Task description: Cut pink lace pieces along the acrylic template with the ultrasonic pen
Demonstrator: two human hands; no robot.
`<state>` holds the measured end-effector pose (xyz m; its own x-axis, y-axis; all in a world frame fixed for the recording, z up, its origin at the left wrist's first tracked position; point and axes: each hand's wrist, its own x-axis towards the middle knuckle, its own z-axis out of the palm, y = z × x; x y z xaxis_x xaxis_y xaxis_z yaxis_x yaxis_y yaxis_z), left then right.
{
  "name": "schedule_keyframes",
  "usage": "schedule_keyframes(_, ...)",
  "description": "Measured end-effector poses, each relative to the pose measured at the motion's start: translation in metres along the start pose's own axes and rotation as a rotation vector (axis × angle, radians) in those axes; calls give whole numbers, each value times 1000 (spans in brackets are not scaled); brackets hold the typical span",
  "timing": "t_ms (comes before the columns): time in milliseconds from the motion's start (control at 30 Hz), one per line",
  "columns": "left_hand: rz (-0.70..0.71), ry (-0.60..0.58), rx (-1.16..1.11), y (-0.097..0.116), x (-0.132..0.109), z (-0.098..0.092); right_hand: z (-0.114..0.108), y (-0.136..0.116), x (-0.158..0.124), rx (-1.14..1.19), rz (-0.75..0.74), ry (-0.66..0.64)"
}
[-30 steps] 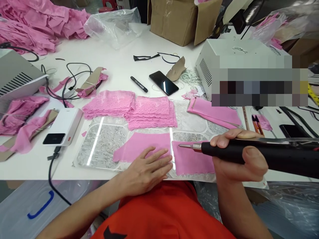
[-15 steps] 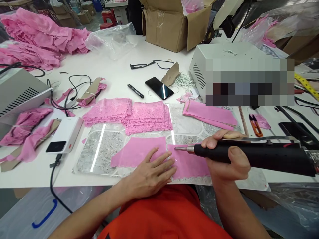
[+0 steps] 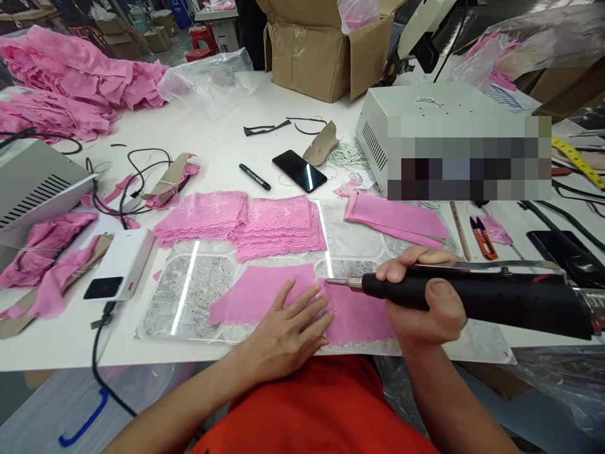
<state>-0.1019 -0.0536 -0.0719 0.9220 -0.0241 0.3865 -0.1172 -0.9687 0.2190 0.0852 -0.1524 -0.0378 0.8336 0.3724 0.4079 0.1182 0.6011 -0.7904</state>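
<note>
My left hand lies with fingers spread on two pink fabric pieces, across the line where they meet. One piece is the left fabric panel, with a slanted edge; the other is the right fabric panel, partly under my right hand. My right hand is wrapped round a black handheld tool with a slim metal tip and a metal lever along its top. That tip points left and is over the right panel's upper left corner; whether it touches cannot be made out. Both panels rest on a marbled mat.
Behind the panels are pink lace stacks and a pink fabric stack. A phone, a marker and orange snips lie farther out. A white power bank with cables is left; a grey box stands back right.
The tool's tip has shifted slightly left, toward the right panel's upper left corner. My left hand stays spread on the fabric. The whole view has moved a little.
</note>
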Motion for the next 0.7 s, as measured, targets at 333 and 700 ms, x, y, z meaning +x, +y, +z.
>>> schedule_keyframes(333,-48,-34,76,-1,-1,1,4,4,0,-9,-1,-26)
schedule_keyframes(700,-49,-68,115,0,2,4,-1,3,1,4,7,-11)
